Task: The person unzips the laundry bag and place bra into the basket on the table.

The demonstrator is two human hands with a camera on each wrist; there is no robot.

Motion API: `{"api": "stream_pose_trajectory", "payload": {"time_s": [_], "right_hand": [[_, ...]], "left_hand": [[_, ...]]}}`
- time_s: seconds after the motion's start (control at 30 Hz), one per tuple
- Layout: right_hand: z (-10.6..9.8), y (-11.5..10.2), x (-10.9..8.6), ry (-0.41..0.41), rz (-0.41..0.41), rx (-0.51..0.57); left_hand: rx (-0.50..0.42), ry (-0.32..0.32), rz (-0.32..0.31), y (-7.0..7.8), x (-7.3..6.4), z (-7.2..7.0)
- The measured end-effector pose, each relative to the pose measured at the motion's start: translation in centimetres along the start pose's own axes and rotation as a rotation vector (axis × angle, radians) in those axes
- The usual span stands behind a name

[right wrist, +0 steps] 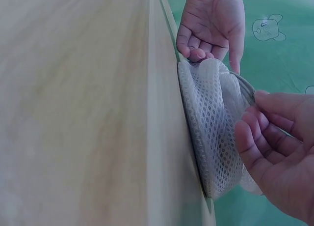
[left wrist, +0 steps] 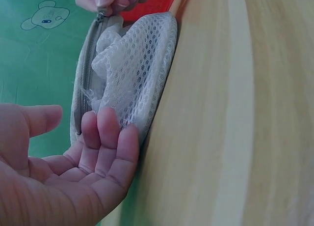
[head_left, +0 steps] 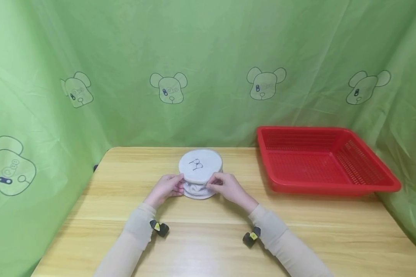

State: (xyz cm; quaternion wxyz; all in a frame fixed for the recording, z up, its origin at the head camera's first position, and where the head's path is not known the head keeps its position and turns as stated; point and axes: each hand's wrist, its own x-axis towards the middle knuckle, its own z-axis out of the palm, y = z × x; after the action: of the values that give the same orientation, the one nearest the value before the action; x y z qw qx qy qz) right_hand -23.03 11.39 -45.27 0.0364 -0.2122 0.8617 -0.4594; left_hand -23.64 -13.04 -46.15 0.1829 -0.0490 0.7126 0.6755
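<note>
A round white mesh laundry bag point(head_left: 205, 166) with a small dark print on its top stands on the wooden table. Its soft mesh side wall is crumpled between the stiff top and base. Along the upper edge runs a grey zipper point(left wrist: 86, 69), parted so that the mesh inside shows. My right hand point(head_left: 228, 187) pinches the zipper pull point(left wrist: 100, 14) at the bag's right front. At the left side, my left hand point(head_left: 167, 188) rests its bent fingers against the mesh wall, the thumb held apart from them in the left wrist view.
A red plastic basket point(head_left: 274, 181) with perforated walls stands on the right of the table point(head_left: 201, 246). Green curtains point(head_left: 215, 46) with bear-head prints hang behind and on both sides. A small dark camera is strapped at each wrist.
</note>
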Motion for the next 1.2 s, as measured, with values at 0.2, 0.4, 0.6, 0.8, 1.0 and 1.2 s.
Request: {"api": "stream_pose_trajectory", "payload": {"time_s": [0.2,0.4,0.6,0.8,1.0,1.2], "right_hand": [[-0.12,0.07,0.04,-0.059,-0.013,0.056],[-0.16,0.10,0.01,-0.121,0.003,0.108],[-0.14,0.02,0.01,-0.130,0.013,0.117],[-0.28,0.16,0.06,-0.095,0.023,0.094],[-0.42,-0.01,0.00,-0.086,0.036,0.092],[-0.79,-0.12,-0.05,-0.072,0.047,0.100]], "left_hand": [[0.000,0.003,0.004,-0.20,0.09,-0.09],[0.009,-0.003,0.005,-0.28,0.05,-0.08],[-0.002,-0.013,-0.010,-0.47,0.25,-0.14],[-0.011,-0.026,-0.005,-0.44,0.26,-0.20],[-0.022,-0.040,0.001,-0.34,0.12,-0.25],[-0.030,-0.040,-0.001,-0.42,0.14,-0.28]]}}
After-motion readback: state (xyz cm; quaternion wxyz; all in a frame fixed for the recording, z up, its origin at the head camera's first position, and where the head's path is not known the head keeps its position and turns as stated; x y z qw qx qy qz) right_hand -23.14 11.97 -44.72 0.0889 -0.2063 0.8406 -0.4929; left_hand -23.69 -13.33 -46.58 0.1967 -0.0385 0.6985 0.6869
